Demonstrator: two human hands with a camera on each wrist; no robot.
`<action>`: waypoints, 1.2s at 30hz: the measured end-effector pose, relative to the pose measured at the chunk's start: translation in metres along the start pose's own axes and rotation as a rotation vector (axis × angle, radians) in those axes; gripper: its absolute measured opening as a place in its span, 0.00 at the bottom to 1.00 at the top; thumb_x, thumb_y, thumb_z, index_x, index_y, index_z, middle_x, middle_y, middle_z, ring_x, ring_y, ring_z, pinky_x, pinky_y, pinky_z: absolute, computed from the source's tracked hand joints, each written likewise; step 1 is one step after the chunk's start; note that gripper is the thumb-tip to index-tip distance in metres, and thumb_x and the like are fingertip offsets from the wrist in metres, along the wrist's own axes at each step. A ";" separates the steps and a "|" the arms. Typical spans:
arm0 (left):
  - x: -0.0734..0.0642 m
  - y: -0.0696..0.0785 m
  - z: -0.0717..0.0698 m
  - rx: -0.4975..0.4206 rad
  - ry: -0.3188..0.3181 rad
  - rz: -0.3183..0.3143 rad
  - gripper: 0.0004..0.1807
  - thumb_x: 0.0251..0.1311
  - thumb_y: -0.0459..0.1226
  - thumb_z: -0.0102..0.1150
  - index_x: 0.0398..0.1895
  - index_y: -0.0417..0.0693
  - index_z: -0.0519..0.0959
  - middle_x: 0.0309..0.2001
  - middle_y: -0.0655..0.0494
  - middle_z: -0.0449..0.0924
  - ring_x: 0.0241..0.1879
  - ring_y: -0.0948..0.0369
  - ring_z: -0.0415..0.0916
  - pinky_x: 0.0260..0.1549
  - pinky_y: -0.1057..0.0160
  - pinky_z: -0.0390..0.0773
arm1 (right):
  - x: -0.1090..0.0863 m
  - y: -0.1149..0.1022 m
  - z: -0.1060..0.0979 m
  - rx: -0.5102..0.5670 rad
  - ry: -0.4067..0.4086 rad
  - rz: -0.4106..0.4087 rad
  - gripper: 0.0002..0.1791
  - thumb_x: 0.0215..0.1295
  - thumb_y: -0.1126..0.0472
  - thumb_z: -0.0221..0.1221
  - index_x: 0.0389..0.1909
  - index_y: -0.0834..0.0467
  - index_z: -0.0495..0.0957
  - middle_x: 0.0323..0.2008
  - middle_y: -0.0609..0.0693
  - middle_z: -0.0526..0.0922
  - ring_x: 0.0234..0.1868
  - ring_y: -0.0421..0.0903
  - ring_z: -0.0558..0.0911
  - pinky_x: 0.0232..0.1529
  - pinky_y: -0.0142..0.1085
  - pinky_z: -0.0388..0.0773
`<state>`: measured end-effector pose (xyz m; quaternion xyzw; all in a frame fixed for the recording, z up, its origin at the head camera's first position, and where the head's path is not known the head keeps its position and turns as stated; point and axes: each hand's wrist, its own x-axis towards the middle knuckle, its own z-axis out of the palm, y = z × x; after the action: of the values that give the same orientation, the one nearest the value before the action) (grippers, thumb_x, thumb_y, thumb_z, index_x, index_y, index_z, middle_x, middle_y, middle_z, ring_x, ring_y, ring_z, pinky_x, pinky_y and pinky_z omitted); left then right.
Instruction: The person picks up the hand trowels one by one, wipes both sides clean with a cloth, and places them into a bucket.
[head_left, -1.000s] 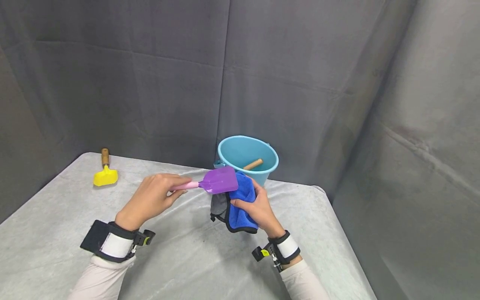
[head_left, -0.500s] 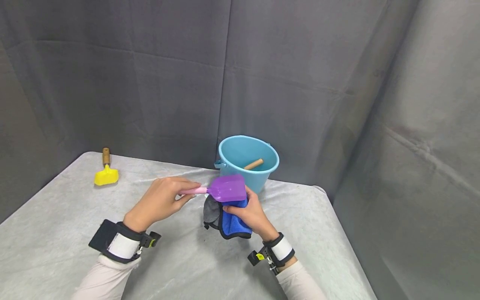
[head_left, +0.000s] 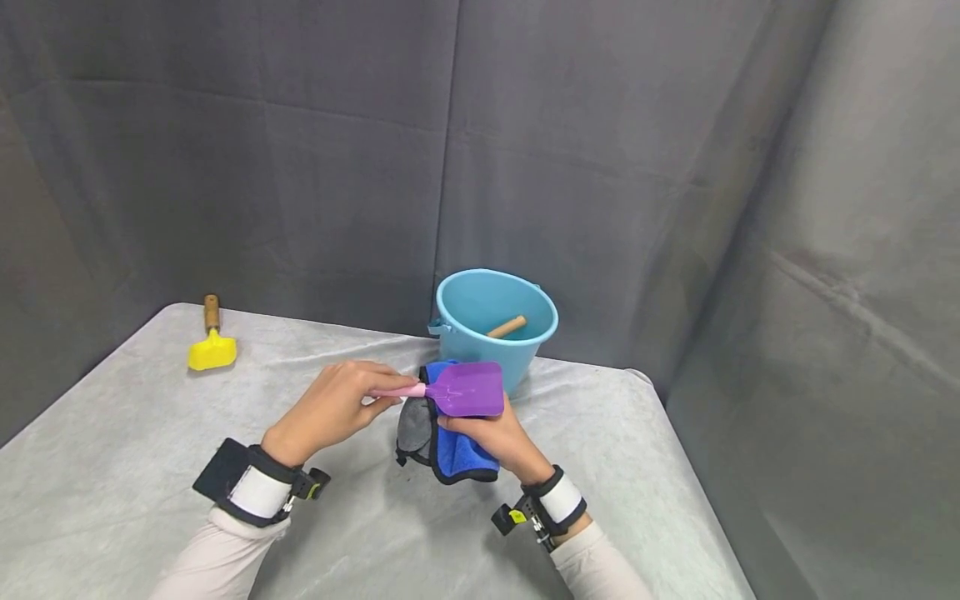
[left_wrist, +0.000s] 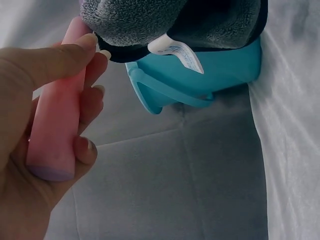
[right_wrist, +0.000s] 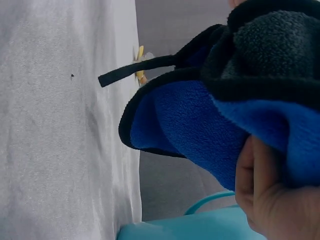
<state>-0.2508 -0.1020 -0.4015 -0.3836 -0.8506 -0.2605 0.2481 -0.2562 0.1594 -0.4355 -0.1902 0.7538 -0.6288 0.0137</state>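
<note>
In the head view my left hand grips a toy shovel by its pink handle. The shovel's purple blade points right and lies over a cloth. That cloth is blue on one side and grey on the other, with black edging; my right hand holds it bunched beneath the blade. The blade covers part of the right hand's fingers. In the right wrist view the cloth hangs in folds with a black loop sticking out, and the fingers press into its blue side. A white tag shows in the left wrist view.
A light blue bucket stands just behind the hands, a wooden handle inside it. Far left on the table lies a yellow shovel with a wooden handle. Grey curtains rise behind and to the right.
The left hand has carried the shovel right and slightly down, its blade sliding across the cloth. The right hand has shifted a little left and down with the cloth.
</note>
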 end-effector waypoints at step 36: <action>-0.005 -0.012 -0.017 0.017 -0.079 -0.133 0.23 0.53 0.30 0.75 0.53 0.57 0.88 0.47 0.59 0.89 0.44 0.58 0.88 0.39 0.53 0.84 | 0.006 0.004 -0.008 -0.048 -0.029 -0.016 0.39 0.53 0.65 0.71 0.68 0.58 0.70 0.59 0.56 0.79 0.55 0.48 0.78 0.57 0.42 0.75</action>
<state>-0.2537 -0.1225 -0.3957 -0.3342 -0.8854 -0.2538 0.1998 -0.2648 0.1657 -0.4361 -0.2058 0.7669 -0.6077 0.0151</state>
